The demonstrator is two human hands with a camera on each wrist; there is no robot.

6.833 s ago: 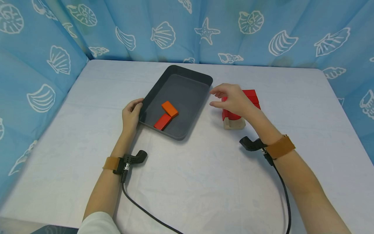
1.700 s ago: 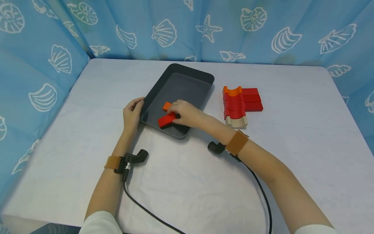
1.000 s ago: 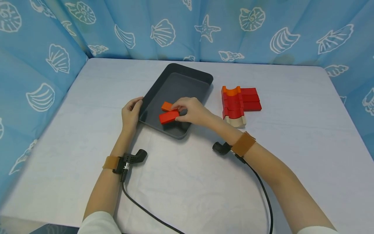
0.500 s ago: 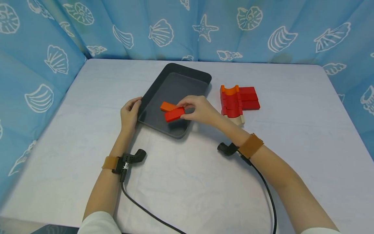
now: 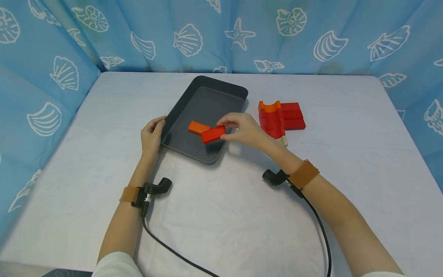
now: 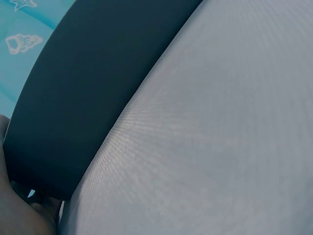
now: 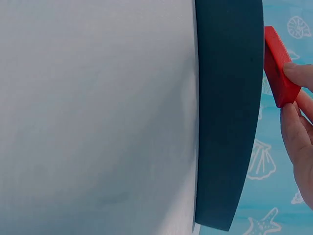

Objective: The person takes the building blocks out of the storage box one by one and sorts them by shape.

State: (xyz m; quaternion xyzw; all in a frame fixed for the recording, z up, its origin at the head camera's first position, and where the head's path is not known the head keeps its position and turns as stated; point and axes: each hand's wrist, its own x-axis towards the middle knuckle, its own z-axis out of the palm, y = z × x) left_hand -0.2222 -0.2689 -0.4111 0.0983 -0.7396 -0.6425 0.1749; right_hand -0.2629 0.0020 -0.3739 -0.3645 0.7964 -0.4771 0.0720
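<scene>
My right hand (image 5: 245,130) pinches one end of a red rectangular block (image 5: 212,134) between thumb and fingertips, over the near right part of a dark grey tray (image 5: 223,85). In the right wrist view that red block (image 7: 279,68) shows above the tray's rim. An orange rectangular block (image 5: 198,127) lies inside the tray, partly overlapped by the red one in the head view. At the tray's left side my left hand (image 5: 150,136) grips the rim near the front corner. The left wrist view shows the tray's outer wall (image 6: 88,88) with this hand at its lower end.
Right of the tray stands a row of red grooved blocks (image 5: 271,121) with an orange piece (image 5: 270,107) at the far end and a beige piece at the near end, partly behind my forearm. Flat red blocks (image 5: 293,115) adjoin it. A shell-patterned curtain (image 5: 152,23) borders the table.
My right hand went from above the red grooved blocks into the tray, took the red block, raised it and shifted it rightward. The left hand keeps its hold on the tray.
</scene>
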